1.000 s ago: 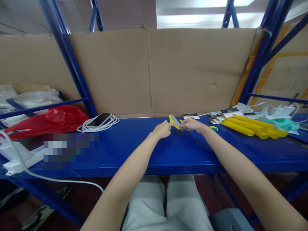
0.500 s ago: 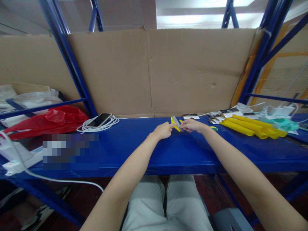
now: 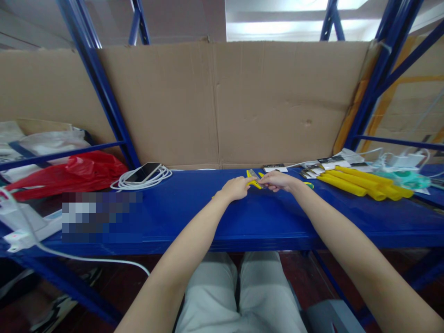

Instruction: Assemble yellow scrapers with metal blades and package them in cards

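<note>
Your left hand (image 3: 236, 188) and right hand (image 3: 277, 180) met over the middle of the blue shelf (image 3: 215, 212), fingers of both pinched on a small yellow piece (image 3: 253, 178) with a clear wrapper held between them. A row of yellow tubes (image 3: 360, 182) lay well off to your right, and a phone (image 3: 143, 172) rested on a coiled white cable (image 3: 142, 182) to your left.

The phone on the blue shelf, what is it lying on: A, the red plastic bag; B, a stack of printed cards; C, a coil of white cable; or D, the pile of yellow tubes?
C: the phone lies tilted on the coil of white cable, left of both hands, apart from the red plastic bag.
</note>
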Available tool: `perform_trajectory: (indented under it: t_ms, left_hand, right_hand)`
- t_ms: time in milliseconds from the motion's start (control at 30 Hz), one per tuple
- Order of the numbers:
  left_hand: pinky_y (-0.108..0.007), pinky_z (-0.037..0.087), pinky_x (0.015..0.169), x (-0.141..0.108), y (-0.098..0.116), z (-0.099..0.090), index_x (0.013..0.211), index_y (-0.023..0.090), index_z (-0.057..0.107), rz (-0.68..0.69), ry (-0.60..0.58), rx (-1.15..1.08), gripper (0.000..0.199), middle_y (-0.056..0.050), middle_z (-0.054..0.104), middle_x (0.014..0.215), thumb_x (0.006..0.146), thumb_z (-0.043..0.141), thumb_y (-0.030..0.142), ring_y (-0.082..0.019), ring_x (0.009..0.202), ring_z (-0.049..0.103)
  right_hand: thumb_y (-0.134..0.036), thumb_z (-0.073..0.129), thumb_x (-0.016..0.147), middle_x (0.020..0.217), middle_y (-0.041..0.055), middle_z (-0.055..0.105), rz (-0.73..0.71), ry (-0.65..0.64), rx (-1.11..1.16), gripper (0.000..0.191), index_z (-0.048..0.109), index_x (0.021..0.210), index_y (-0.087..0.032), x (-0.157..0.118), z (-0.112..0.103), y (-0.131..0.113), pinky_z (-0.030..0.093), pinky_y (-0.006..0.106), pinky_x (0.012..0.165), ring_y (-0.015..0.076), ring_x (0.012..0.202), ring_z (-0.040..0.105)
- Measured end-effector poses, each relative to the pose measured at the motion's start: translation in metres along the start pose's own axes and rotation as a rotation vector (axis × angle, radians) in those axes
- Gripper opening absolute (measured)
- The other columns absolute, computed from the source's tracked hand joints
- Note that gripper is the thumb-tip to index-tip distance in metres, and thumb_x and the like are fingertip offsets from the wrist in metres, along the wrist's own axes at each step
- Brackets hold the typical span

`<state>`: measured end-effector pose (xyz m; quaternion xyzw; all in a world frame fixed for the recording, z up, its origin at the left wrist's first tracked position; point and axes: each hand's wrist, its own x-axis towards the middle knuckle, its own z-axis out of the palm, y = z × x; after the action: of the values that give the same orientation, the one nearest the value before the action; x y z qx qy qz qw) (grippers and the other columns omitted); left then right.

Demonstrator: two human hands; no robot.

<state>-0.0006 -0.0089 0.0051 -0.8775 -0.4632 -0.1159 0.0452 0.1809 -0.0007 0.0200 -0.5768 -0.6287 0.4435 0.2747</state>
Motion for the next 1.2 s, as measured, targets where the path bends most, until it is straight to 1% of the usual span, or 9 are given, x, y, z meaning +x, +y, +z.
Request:
perform_trajectory:
  t_ms: [200, 400, 500, 700, 800, 900, 1000, 1100, 1200]
  left_hand:
    - [-0.033, 0.044, 0.088, -0.001, 0.005, -0.001, 0.135, 0.035, 0.044, 0.024, -0.006, 0.004, 0.046, -0.005, 0.062, 0.114, 0.089, 0.043, 0.029, -0.024, 0.103, 0.06]
    - [-0.035, 0.045, 0.085, -0.002, 0.016, -0.001, 0.138, 0.035, 0.039, 0.114, 0.0, 0.043, 0.047, -0.007, 0.061, 0.108, 0.091, 0.04, 0.03, -0.025, 0.099, 0.061]
    - [-0.034, 0.045, 0.085, -0.003, 0.019, -0.002, 0.139, 0.035, 0.037, 0.119, -0.002, 0.042, 0.048, -0.007, 0.06, 0.107, 0.091, 0.039, 0.029, -0.025, 0.099, 0.061]
    - [-0.033, 0.044, 0.086, -0.003, 0.02, -0.001, 0.139, 0.036, 0.037, 0.116, -0.017, 0.04, 0.048, -0.006, 0.06, 0.107, 0.092, 0.038, 0.029, -0.024, 0.1, 0.061]
    - [-0.033, 0.044, 0.086, -0.002, 0.018, -0.002, 0.138, 0.035, 0.038, 0.101, -0.006, 0.03, 0.047, -0.007, 0.061, 0.11, 0.091, 0.038, 0.029, -0.024, 0.101, 0.06]
    - [-0.033, 0.044, 0.086, -0.001, 0.015, -0.003, 0.137, 0.034, 0.042, 0.071, -0.015, 0.025, 0.046, -0.006, 0.061, 0.114, 0.091, 0.039, 0.028, -0.024, 0.104, 0.059]
    - [-0.033, 0.045, 0.086, -0.001, 0.009, -0.003, 0.136, 0.033, 0.043, 0.044, -0.038, 0.035, 0.046, -0.006, 0.062, 0.117, 0.09, 0.04, 0.027, -0.024, 0.106, 0.059]
    - [-0.033, 0.044, 0.087, 0.0, 0.003, -0.001, 0.136, 0.031, 0.044, 0.02, -0.047, 0.043, 0.047, -0.006, 0.06, 0.121, 0.089, 0.041, 0.025, -0.025, 0.108, 0.058]
    - [-0.034, 0.045, 0.087, 0.001, -0.004, 0.001, 0.135, 0.03, 0.045, -0.009, -0.061, 0.051, 0.047, -0.007, 0.061, 0.12, 0.088, 0.041, 0.024, -0.025, 0.108, 0.058]
  right_hand:
    - [-0.029, 0.058, 0.083, 0.05, -0.0053, 0.043, -0.049, 0.162, 0.039, 0.021, 0.051, 0.068, -0.016, 0.005, -0.004, 0.005, 0.022, 0.017, 0.037, 0.0033, 0.039, 0.033]
    - [-0.021, 0.058, 0.082, 0.056, -0.0014, 0.053, -0.077, 0.153, 0.231, 0.013, 0.054, 0.071, -0.015, 0.009, -0.001, 0.006, 0.039, 0.018, 0.049, 0.0076, 0.051, 0.048]
    - [-0.016, 0.057, 0.081, 0.054, -0.0015, 0.053, -0.086, 0.156, 0.277, 0.013, 0.054, 0.068, -0.015, 0.012, -0.002, 0.008, 0.04, 0.019, 0.052, 0.008, 0.051, 0.049]
    - [-0.022, 0.063, 0.078, 0.054, 0.0013, 0.056, -0.038, 0.144, 0.258, 0.014, 0.057, 0.069, -0.014, 0.017, -0.006, 0.011, 0.041, 0.02, 0.052, 0.0093, 0.052, 0.05]
    - [-0.026, 0.062, 0.079, 0.059, 0.0026, 0.059, -0.064, 0.23, 0.246, 0.014, 0.059, 0.072, -0.013, 0.02, -0.01, 0.013, 0.042, 0.021, 0.052, 0.0085, 0.05, 0.048]
    - [-0.025, 0.059, 0.08, 0.068, 0.0052, 0.062, -0.121, 0.466, 0.083, 0.014, 0.062, 0.073, -0.013, 0.023, -0.02, 0.018, 0.04, 0.022, 0.053, 0.0094, 0.054, 0.049]
    - [-0.02, 0.058, 0.078, 0.077, 0.0103, 0.065, -0.105, 0.636, -0.343, 0.011, 0.066, 0.073, -0.014, 0.025, -0.031, 0.025, 0.043, 0.026, 0.064, 0.0178, 0.074, 0.059]
    - [-0.022, 0.057, 0.077, 0.087, 0.0124, 0.067, -0.011, 0.625, -0.644, 0.012, 0.068, 0.076, -0.017, 0.027, -0.036, 0.03, 0.043, 0.032, 0.076, 0.0253, 0.093, 0.06]
    - [-0.028, 0.059, 0.076, 0.091, 0.0114, 0.067, 0.054, 0.559, -0.719, 0.013, 0.07, 0.079, -0.02, 0.032, -0.035, 0.032, 0.043, 0.037, 0.08, 0.0273, 0.098, 0.059]
